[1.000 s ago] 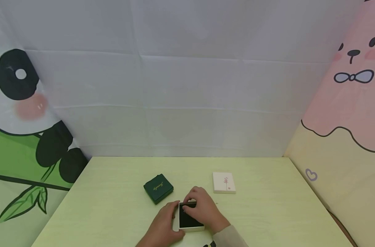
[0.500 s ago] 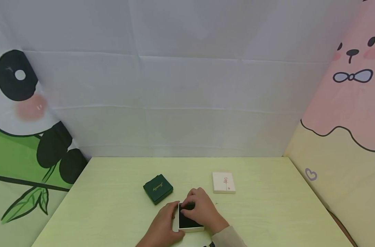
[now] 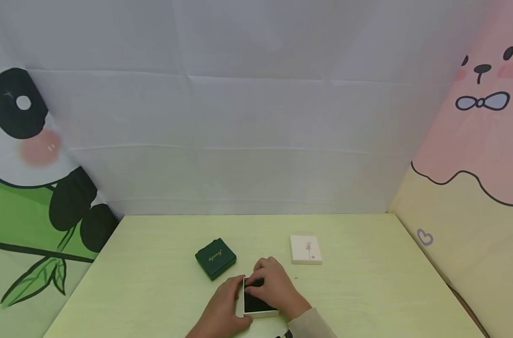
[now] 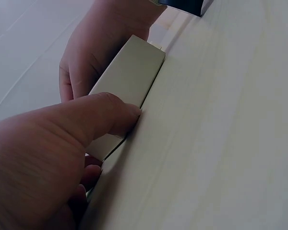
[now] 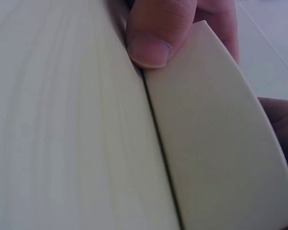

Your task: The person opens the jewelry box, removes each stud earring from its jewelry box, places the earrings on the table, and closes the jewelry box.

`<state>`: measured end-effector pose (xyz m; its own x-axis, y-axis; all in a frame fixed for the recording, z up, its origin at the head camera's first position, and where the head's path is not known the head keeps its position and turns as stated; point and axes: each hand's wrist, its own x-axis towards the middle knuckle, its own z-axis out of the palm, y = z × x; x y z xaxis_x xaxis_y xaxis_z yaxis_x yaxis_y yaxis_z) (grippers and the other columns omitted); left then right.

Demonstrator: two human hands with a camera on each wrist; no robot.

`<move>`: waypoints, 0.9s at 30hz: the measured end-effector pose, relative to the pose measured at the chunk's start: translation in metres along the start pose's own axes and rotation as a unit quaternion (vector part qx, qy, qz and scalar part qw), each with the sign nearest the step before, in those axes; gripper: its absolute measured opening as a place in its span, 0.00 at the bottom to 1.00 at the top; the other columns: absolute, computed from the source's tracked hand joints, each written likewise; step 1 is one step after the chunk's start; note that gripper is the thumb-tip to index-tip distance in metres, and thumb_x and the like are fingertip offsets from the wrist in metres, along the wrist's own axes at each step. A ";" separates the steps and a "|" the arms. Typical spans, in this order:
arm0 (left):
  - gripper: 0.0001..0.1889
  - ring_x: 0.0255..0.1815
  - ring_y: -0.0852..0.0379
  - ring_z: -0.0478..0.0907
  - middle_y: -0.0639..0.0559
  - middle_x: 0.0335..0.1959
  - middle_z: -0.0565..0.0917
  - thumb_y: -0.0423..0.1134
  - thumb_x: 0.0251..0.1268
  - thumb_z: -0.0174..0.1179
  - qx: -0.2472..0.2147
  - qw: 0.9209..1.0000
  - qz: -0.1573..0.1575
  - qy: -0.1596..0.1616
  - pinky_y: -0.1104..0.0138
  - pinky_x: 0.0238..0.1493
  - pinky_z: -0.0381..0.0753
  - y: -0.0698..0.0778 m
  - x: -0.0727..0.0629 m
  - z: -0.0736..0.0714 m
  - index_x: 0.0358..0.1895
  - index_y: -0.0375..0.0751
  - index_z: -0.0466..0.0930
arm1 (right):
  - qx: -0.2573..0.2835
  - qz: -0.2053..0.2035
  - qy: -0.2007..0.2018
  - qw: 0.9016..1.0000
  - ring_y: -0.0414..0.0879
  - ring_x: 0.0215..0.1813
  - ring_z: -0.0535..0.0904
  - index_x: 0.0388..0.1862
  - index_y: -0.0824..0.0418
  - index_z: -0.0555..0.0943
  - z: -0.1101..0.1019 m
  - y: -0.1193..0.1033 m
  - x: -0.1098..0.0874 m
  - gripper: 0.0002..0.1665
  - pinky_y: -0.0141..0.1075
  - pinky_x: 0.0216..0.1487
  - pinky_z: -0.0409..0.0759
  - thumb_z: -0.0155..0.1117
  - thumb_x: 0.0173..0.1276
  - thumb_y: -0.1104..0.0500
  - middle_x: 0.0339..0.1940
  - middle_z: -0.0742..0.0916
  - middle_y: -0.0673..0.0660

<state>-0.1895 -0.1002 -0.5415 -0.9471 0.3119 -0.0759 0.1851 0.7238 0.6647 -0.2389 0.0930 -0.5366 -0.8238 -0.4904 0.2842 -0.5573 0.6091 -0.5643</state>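
Observation:
A small white box [image 3: 262, 315] with a black lining [image 3: 255, 305] sits at the table's front. My left hand [image 3: 223, 305] grips its left side; the left wrist view shows the thumb pressed against the white side wall [image 4: 129, 72]. My right hand [image 3: 277, 287] reaches over the box from the right, thumb and forefinger bent close together at the lining's far left corner. I cannot tell whether something small is between those fingertips. In the right wrist view, the left thumb [image 5: 151, 48] lies at the near corner of the box wall [image 5: 211, 134].
Behind the left hand lies a dark green box [image 3: 215, 259] with gold lettering. A flat white box or lid [image 3: 306, 249] with a pink flower print lies at the back right. A white cloth hangs behind the pale table [image 3: 155, 272].
My right thumb and forefinger have moved slightly left and closer together over the lining. A tiny glint seen there a second ago is now hidden. The left hand keeps its grip.

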 end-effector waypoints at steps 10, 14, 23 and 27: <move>0.50 0.49 0.56 0.71 0.52 0.62 0.73 0.53 0.46 0.78 -0.007 1.000 -0.001 -0.006 0.57 0.51 0.76 0.000 0.000 0.000 0.73 0.39 0.65 | 0.011 0.007 -0.013 1.000 0.36 0.41 0.66 0.33 0.44 0.93 -0.002 0.001 -0.001 0.02 0.30 0.43 0.71 0.79 0.62 0.49 0.37 0.76 0.37; 0.50 0.50 0.55 0.72 0.51 0.62 0.73 0.54 0.46 0.79 -0.014 1.000 -0.007 -0.014 0.57 0.52 0.77 0.000 0.001 -0.001 0.72 0.39 0.66 | 0.052 0.035 -0.026 0.998 0.36 0.42 0.67 0.33 0.45 0.94 -0.004 0.004 -0.003 0.02 0.31 0.43 0.72 0.80 0.61 0.51 0.37 0.76 0.37; 0.48 0.49 0.55 0.71 0.53 0.60 0.73 0.54 0.45 0.80 -0.021 1.000 -0.007 -0.020 0.58 0.51 0.78 0.001 0.001 -0.001 0.69 0.41 0.66 | 0.048 0.012 -0.023 0.998 0.35 0.43 0.69 0.31 0.43 0.93 -0.004 0.008 -0.008 0.02 0.32 0.45 0.74 0.81 0.59 0.52 0.39 0.78 0.36; 0.48 0.50 0.55 0.71 0.52 0.61 0.73 0.54 0.45 0.80 -0.028 0.999 -0.013 -0.021 0.57 0.52 0.78 0.000 0.002 0.000 0.69 0.41 0.66 | 0.028 0.006 -0.016 0.999 0.34 0.42 0.69 0.30 0.44 0.93 -0.005 0.008 -0.010 0.02 0.32 0.45 0.74 0.81 0.59 0.52 0.38 0.79 0.36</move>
<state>-0.1911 -0.0995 -0.5419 -0.9391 0.3206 -0.1238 0.1454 0.6971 0.7021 -0.2356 0.1062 -0.5399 -0.8263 -0.5033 0.2528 -0.5399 0.5800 -0.6101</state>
